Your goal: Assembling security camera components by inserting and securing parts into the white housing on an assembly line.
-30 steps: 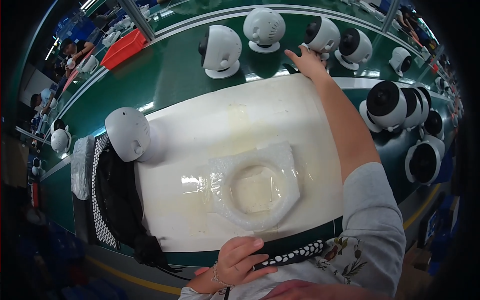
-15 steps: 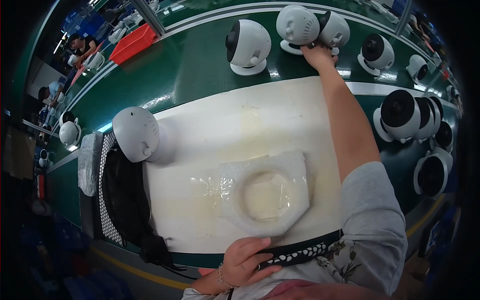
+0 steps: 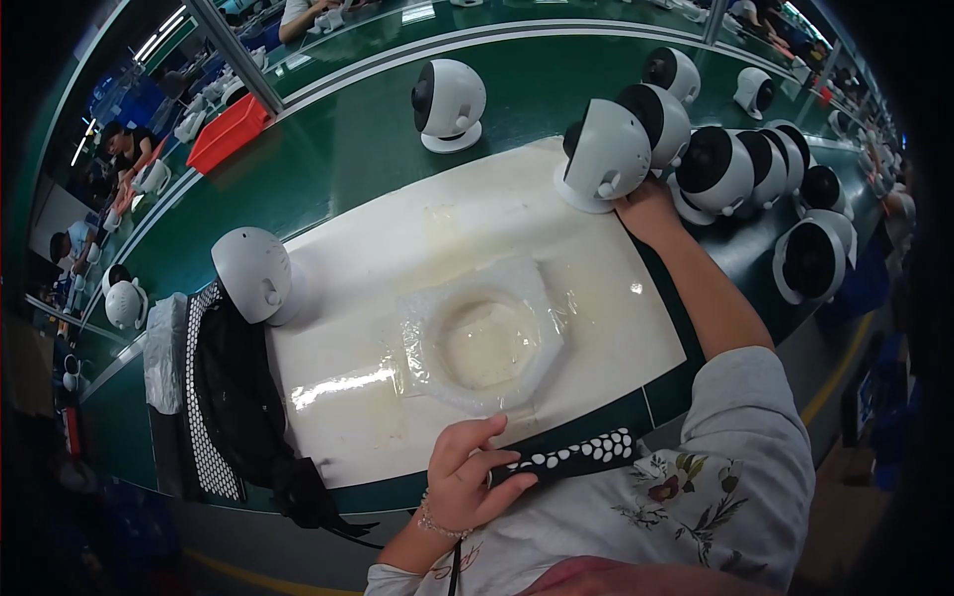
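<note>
My right hand [image 3: 651, 211] reaches to the right end of the white mat [image 3: 368, 258]. It grips low on a round white device [image 3: 611, 149] with a black front and a disc base; its fingertips are partly hidden. Against that device stands a similar white-and-black device [image 3: 658, 124]. Close to my body, my left hand [image 3: 467, 475] has its fingers apart and holds nothing visible. Its fingertips are beside a black strip with white dots [image 3: 576, 452]. Beyond it, a translucent foam ring [image 3: 412, 343] with a round hollow lies on the mat.
More round white devices [image 3: 711, 171] crowd the right side, and another [image 3: 449, 104] stands on the green table beyond the mat. A white device [image 3: 253, 273] sits by a black mesh bag [image 3: 234, 368] at left. A red tray [image 3: 227, 134] is farther back; people work beyond.
My right hand has brought the two adjoining devices nearer and to the right, from the green table to the mat's right end. The view has shifted to the right. My left hand stays near the dotted strip.
</note>
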`<action>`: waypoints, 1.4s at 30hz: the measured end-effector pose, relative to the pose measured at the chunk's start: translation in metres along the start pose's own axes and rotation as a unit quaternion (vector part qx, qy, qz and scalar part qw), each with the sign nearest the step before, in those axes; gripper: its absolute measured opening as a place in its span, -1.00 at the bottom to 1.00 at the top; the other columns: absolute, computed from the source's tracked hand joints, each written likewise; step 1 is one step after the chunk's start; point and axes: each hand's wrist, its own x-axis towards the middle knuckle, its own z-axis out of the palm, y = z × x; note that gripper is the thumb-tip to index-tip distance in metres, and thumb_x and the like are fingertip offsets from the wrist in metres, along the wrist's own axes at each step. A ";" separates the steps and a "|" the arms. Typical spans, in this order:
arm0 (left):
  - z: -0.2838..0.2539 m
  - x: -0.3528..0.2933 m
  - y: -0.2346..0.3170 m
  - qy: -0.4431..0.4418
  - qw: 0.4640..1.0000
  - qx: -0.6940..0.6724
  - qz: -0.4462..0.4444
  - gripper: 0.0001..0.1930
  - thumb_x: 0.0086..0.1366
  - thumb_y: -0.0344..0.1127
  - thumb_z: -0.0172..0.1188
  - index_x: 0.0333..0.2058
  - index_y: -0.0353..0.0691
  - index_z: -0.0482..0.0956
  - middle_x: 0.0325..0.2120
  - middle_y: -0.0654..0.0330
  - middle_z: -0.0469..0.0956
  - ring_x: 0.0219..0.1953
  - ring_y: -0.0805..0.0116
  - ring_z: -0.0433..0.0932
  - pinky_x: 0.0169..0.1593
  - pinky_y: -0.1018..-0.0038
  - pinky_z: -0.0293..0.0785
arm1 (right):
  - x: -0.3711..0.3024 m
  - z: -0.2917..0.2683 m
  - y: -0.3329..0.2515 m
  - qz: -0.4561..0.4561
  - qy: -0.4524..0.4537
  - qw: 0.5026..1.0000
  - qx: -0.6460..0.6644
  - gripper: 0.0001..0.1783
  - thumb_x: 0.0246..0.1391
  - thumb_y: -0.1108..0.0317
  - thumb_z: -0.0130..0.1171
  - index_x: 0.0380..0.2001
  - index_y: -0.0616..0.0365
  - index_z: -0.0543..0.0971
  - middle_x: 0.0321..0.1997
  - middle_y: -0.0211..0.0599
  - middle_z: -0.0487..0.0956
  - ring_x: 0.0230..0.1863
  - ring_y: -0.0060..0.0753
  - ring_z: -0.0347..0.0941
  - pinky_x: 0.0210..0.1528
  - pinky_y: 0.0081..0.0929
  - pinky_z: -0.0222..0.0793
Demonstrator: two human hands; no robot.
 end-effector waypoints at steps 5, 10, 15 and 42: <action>0.001 0.003 0.002 -0.008 1.000 0.004 0.018 -0.73 -0.09 -0.22 0.30 -0.52 -0.30 0.50 -0.17 0.05 0.38 -0.27 0.26 0.41 -0.40 0.53 0.38 | -0.025 0.005 0.015 0.029 0.118 0.989 0.081 -0.67 -0.01 0.25 -0.11 -0.19 0.18 0.38 -0.22 -0.02 0.42 -0.18 -0.03 0.34 -0.15 -0.26 0.30; 0.000 0.003 0.004 0.011 1.000 -0.012 -0.010 -0.74 -0.20 -0.28 0.36 -0.54 -0.25 0.50 -0.16 0.09 0.43 -0.33 0.29 0.41 -0.30 0.48 0.35 | -0.058 -0.096 -0.076 0.028 -0.146 0.970 0.194 -0.72 0.00 0.28 -0.06 -0.25 0.22 0.42 -0.25 -0.09 0.45 -0.17 -0.11 0.36 -0.12 -0.35 0.27; -0.005 0.002 0.004 -0.004 1.000 -0.017 -0.018 -0.75 -0.18 -0.29 0.34 -0.56 -0.27 0.49 -0.18 0.07 0.44 -0.30 0.26 0.43 -0.27 0.46 0.37 | 0.000 -0.048 -0.139 -0.120 -0.093 0.915 0.373 -0.65 0.01 0.25 -0.04 -0.16 0.21 0.41 -0.08 -0.09 0.41 -0.03 -0.17 0.31 0.02 -0.38 0.18; -0.011 -0.017 -0.001 0.134 0.985 -0.082 -0.070 -0.80 -0.08 -0.39 0.28 -0.55 -0.32 0.42 -0.38 0.10 0.47 -0.38 0.30 0.44 -0.31 0.52 0.35 | -0.041 -0.134 -0.173 -0.068 -0.173 0.701 0.689 -0.66 0.07 0.27 0.00 -0.10 0.19 0.37 -0.43 -0.49 0.43 -0.46 -0.76 0.27 -0.40 -0.82 0.17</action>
